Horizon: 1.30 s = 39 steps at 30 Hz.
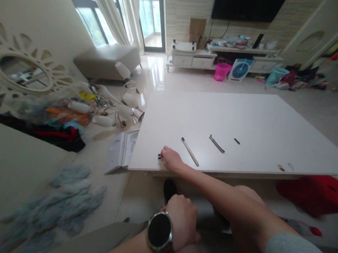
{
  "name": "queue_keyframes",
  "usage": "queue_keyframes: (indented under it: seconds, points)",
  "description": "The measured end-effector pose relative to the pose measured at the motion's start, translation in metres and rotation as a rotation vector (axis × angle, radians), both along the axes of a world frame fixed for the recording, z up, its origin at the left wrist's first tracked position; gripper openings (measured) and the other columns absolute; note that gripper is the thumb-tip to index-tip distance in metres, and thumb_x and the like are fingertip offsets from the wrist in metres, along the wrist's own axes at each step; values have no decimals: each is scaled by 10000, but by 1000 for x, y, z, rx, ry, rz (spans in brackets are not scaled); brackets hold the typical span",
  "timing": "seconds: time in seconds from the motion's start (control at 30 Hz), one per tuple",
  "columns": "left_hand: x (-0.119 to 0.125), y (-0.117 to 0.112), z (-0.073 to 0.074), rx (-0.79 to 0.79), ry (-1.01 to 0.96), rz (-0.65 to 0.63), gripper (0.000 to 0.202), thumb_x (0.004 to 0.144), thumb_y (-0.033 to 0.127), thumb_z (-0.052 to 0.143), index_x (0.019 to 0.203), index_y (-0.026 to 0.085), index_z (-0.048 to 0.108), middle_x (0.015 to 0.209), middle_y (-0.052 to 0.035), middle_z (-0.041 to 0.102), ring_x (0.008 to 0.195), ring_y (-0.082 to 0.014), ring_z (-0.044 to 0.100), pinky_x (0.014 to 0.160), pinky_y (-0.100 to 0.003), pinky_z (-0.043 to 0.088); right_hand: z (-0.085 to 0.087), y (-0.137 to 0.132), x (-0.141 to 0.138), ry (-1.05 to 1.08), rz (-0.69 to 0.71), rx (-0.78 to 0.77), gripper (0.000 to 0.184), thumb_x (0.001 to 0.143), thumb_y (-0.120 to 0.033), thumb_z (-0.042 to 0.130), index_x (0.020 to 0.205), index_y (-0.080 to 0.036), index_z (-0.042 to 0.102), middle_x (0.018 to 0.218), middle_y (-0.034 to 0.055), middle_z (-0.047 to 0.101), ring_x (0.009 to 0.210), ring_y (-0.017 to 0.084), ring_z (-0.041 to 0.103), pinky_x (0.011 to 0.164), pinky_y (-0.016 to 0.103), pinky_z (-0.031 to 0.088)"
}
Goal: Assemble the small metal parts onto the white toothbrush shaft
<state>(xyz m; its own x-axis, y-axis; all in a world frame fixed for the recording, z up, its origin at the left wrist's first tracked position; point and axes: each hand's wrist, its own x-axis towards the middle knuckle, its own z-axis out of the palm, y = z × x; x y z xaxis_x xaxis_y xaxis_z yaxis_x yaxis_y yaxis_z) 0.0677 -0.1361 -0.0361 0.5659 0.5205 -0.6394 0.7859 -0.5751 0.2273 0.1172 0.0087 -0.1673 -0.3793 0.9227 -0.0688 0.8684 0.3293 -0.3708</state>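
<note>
At the near left part of the white table [242, 114], my right hand [171, 159] has its fingers closed around a small black two-pronged piece [159, 156]. The fingers hide most of that piece. Just right of this hand lies a pale toothbrush [191, 152] with dark bristles. Farther right are a slim black-and-silver tool [216, 144] and a short black strip [237, 141]. Below the table edge, my left hand [181, 216], with a watch [159, 231] on its wrist, is curled into a fist near my leg; nothing shows in it.
A small brown-and-yellow item [281, 167] and a clear piece [291, 166] lie near the table's front edge. An opened white box [119, 152] stands on the floor at left, below a lamp with several white shades [103, 121]. Red cloth [316, 194] is at the lower right.
</note>
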Motion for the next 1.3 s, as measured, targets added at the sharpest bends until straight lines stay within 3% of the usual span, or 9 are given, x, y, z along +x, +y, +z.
queue_keyframes:
  seconds: [0.4,0.57,0.77,0.9,1.03,1.17,1.3]
  points:
    - [1,3,10,-28,22,-41,412,728,527,724,904,162,799,822,-186,760,808,-323,736,731,-398,557,-3,-1,-1,11,-2,15,133,953,-142,492,1020,-154,606,1064,108,608,918,209,602,759,296,442]
    - [3,5,15,-55,48,-47,450,755,495,717,955,98,791,892,-198,765,825,-337,738,729,-411,573,-5,1,-1,126,-75,24,92,961,-173,503,982,-184,592,1095,72,604,858,172,590,713,274,401]
    - [3,5,11,-41,37,-55,430,788,481,684,962,103,792,911,-204,764,861,-342,739,745,-415,576,10,10,15,300,-92,139,106,964,-146,475,949,-188,571,950,49,626,901,182,561,773,268,385]
    - [2,5,14,-17,4,-69,431,795,464,686,959,78,787,920,-215,762,882,-358,734,749,-437,577,24,23,57,312,-117,217,216,949,-88,417,992,-194,600,961,54,612,865,180,549,756,269,380]
    - [2,5,20,1,-11,-62,370,813,410,687,936,77,789,909,-213,763,890,-358,735,749,-431,576,30,37,124,255,-256,246,237,915,-76,465,935,-181,677,943,62,615,792,172,549,736,275,378]
    - [1,4,19,32,-49,-73,356,810,405,682,894,78,796,891,-229,758,875,-379,734,726,-439,571,30,40,194,113,-406,194,277,876,-32,483,887,-151,733,980,93,659,850,164,570,785,270,372]
    - [-1,2,11,58,-72,-56,334,819,386,667,875,85,798,869,-228,757,854,-383,735,710,-449,570,25,30,241,31,-501,164,146,845,-106,587,819,-111,730,931,135,653,785,176,534,732,307,339]
